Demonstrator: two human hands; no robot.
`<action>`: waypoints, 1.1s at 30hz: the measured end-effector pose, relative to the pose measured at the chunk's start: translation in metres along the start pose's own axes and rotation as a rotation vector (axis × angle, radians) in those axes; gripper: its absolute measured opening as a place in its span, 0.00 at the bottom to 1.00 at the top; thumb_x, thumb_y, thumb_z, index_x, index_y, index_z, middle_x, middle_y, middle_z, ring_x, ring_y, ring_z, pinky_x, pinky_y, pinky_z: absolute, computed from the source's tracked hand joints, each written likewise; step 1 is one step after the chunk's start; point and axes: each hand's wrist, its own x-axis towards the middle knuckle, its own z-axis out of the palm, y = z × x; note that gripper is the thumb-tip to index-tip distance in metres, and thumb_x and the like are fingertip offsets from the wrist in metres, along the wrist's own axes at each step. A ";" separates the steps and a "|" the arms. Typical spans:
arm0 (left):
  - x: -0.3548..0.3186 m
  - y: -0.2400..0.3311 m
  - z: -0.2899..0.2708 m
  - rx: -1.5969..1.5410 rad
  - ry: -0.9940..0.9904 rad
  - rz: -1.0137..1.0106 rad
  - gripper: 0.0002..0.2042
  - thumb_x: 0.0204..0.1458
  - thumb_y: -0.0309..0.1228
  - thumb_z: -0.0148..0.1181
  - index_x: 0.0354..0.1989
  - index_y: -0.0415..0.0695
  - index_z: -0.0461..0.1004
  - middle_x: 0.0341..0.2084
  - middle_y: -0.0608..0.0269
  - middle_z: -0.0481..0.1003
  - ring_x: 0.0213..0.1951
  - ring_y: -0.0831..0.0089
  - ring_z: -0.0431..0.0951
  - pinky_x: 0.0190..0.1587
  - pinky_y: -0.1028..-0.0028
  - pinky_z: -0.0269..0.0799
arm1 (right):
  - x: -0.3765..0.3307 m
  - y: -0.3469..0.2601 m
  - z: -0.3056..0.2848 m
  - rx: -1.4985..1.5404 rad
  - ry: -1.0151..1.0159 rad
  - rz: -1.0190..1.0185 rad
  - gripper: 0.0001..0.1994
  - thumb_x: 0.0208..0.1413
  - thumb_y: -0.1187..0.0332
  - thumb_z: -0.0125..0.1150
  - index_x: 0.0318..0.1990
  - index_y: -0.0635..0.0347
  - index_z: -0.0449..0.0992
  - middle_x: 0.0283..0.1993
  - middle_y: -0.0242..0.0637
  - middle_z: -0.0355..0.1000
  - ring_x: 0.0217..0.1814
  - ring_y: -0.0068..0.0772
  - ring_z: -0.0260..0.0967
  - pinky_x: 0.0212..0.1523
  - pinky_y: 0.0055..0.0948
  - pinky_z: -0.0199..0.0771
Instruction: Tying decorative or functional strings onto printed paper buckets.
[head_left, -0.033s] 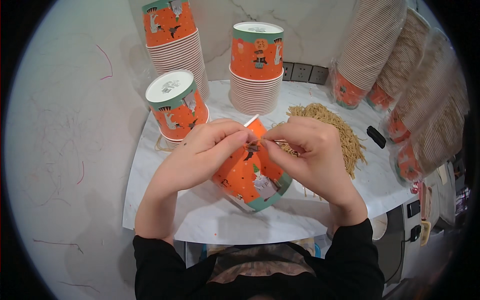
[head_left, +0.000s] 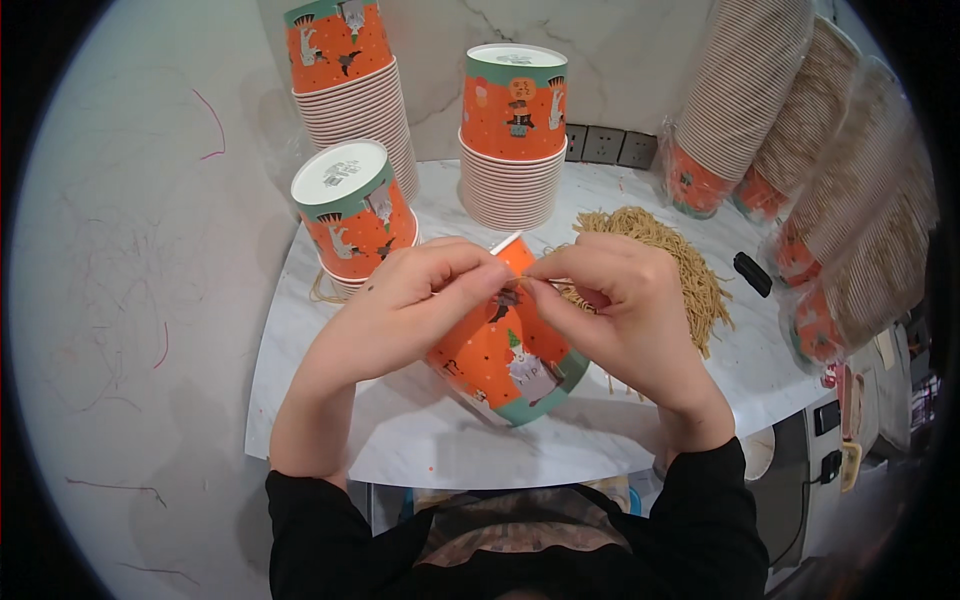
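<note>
An orange paper cup (head_left: 505, 350) with a green band and cartoon figures lies tilted on the table beneath my hands, its white rim pointing away. My left hand (head_left: 425, 295) is closed above its upper left side, thumb and index finger pinching a thin tan string (head_left: 516, 281). Opposite it, my right hand (head_left: 620, 300) pinches the same string, which runs the short gap between my fingertips over the cup. Whether the string is knotted is too small to tell. Beside my right hand rests a heap of tan strings (head_left: 650, 235), partly hidden by that hand.
Upside-down cup stacks stand at the back: one at centre (head_left: 512, 110), a tall one at left (head_left: 345, 75), a shorter one (head_left: 345, 215) before it. Plastic-wrapped cup stacks (head_left: 745, 80) lean at right, near a black object (head_left: 752, 274). Wall sockets (head_left: 602, 145) sit behind.
The string between my fingertips looks straighter and less looped. The cup has shifted very slightly toward me and to the right; my hands stay almost in place.
</note>
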 end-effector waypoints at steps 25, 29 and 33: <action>0.009 -0.004 0.007 -0.568 0.099 -0.025 0.31 0.50 0.17 0.68 0.64 0.34 0.65 0.49 0.56 0.77 0.52 0.73 0.79 0.57 0.73 0.75 | 0.005 0.018 -0.010 0.228 0.140 -0.037 0.06 0.51 0.79 0.65 0.37 0.63 0.77 0.30 0.35 0.75 0.29 0.28 0.76 0.31 0.26 0.77; 0.010 -0.006 0.014 -0.704 -0.007 -0.068 0.30 0.52 0.18 0.66 0.65 0.30 0.65 0.54 0.52 0.77 0.55 0.70 0.79 0.60 0.69 0.74 | 0.004 0.016 -0.009 0.110 0.099 -0.131 0.07 0.51 0.78 0.66 0.38 0.62 0.77 0.31 0.36 0.74 0.28 0.30 0.76 0.30 0.28 0.77; 0.009 0.003 0.017 -0.739 -0.016 -0.088 0.28 0.54 0.20 0.65 0.64 0.30 0.65 0.56 0.52 0.75 0.56 0.70 0.78 0.61 0.69 0.74 | 0.005 0.017 -0.010 -0.045 0.126 -0.225 0.08 0.49 0.77 0.68 0.37 0.60 0.76 0.31 0.35 0.73 0.27 0.35 0.76 0.27 0.30 0.75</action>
